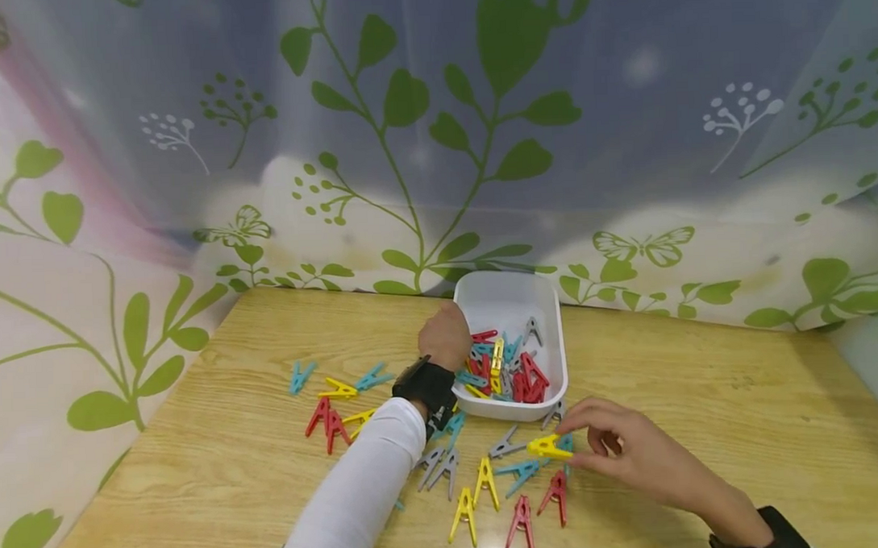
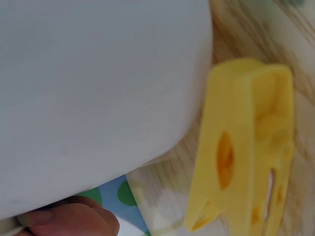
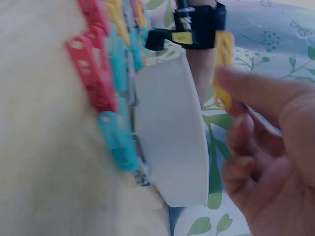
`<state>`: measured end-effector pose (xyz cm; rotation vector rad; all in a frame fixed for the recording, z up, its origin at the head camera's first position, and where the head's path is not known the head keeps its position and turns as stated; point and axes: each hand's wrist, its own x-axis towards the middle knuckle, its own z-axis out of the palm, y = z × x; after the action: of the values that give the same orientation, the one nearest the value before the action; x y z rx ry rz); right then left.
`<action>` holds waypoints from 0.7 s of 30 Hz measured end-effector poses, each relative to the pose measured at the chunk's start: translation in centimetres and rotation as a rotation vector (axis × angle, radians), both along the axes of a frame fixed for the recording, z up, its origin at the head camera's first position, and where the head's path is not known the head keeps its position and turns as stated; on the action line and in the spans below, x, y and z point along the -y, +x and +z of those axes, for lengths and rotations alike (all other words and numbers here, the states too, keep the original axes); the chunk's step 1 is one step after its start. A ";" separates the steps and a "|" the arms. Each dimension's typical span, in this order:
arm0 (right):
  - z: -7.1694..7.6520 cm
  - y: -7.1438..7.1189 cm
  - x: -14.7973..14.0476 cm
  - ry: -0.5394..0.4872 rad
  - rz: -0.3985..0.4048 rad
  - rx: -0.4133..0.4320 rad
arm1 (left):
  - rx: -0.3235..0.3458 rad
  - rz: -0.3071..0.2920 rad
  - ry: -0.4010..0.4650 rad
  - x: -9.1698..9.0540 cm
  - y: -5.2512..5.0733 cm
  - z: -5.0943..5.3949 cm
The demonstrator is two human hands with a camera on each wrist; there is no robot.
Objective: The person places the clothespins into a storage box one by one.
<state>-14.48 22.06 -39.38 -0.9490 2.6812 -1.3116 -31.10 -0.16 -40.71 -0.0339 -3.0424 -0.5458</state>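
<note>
My left hand [image 1: 445,335] grips the left rim of a white plastic bin [image 1: 508,294]. In the left wrist view, its fingers [image 2: 74,219] curl at the bin's edge, and a yellow clothespin [image 2: 231,147] lies close by on the table. Inside the bin is a heap of red, blue, grey and yellow clothespins. Between thumb and fingertips, my right hand [image 1: 630,453] pinches a yellow clothespin [image 1: 545,446], just in front of the bin's right corner. The right wrist view shows that same yellow clothespin [image 3: 224,69] held above the table.
Several loose clothespins in four colours lie on the wooden table [image 1: 674,362]. Red ones [image 1: 520,525] are near the front, and a blue one [image 1: 302,376] is at the left. Behind the table hangs a leaf-patterned cloth [image 1: 420,146].
</note>
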 end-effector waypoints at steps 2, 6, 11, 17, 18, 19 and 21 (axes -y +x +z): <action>0.5 -1.0 0.2 0.003 -0.103 -0.052 | 0.001 0.005 -0.005 0.0 0.0 -0.1; 1.6 -3.2 0.8 0.011 -0.241 -0.100 | -0.006 0.012 -0.010 -0.1 -0.1 -0.1; 2.4 -5.9 1.4 0.011 -0.291 -0.079 | -0.010 0.015 -0.011 -0.2 0.1 -0.1; 2.6 -7.6 2.0 0.007 -0.260 -0.101 | -0.036 0.004 -0.010 -0.1 0.2 0.0; 2.6 -7.6 2.0 0.010 -0.245 -0.109 | -0.043 0.002 -0.010 -0.1 0.2 0.0; 2.6 -7.5 2.0 0.012 -0.230 -0.115 | -0.047 0.001 -0.012 0.0 0.1 -0.1; 2.4 -7.1 1.8 0.018 -0.203 -0.128 | -0.059 0.001 -0.015 0.0 0.1 -0.1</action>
<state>-21.60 20.29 -36.98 -0.8031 2.9499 -1.2978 -31.01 -0.20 -40.79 -0.0480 -2.9893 -0.5131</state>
